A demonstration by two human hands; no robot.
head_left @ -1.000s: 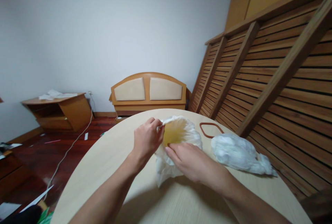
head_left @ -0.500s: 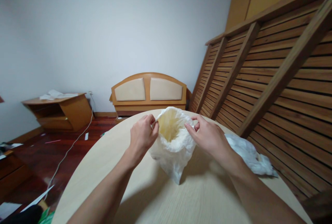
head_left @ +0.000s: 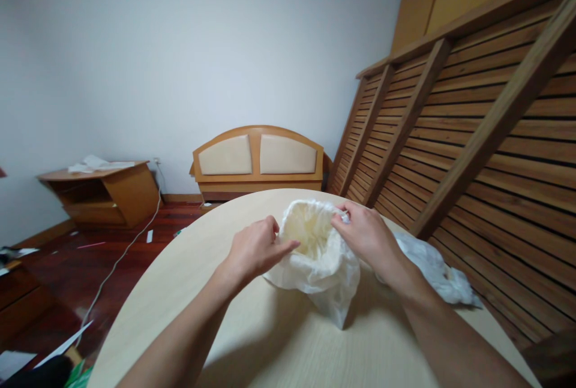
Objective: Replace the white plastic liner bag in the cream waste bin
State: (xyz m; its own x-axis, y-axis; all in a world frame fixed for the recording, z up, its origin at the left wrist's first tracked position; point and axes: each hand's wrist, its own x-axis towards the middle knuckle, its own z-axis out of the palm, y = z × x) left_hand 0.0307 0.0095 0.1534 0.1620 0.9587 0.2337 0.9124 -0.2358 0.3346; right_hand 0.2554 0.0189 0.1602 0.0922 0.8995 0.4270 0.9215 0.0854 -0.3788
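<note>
A thin white plastic bag [head_left: 315, 256] rests on the round pale wooden table [head_left: 270, 340], its mouth held wide so the yellowish inside shows. My left hand [head_left: 256, 247] pinches the near left edge of the mouth with the fingers closed. My right hand [head_left: 366, 235] is closed on the far right edge of the rim. Behind my right forearm lies a second crumpled white plastic bag [head_left: 432, 268], untouched by either hand.
A slatted wooden bed frame [head_left: 472, 136] leans against the wall right beside the table. On the dark floor beyond stand a padded headboard [head_left: 258, 160] and a low wooden cabinet [head_left: 101, 193], with a white cable [head_left: 121, 256] and paper scraps.
The bag was lifted off the table and its mouth pulled wide between both hands, then lowered and shifted right. My right hand went from the near rim to the far right rim, now covering the brown ring.
</note>
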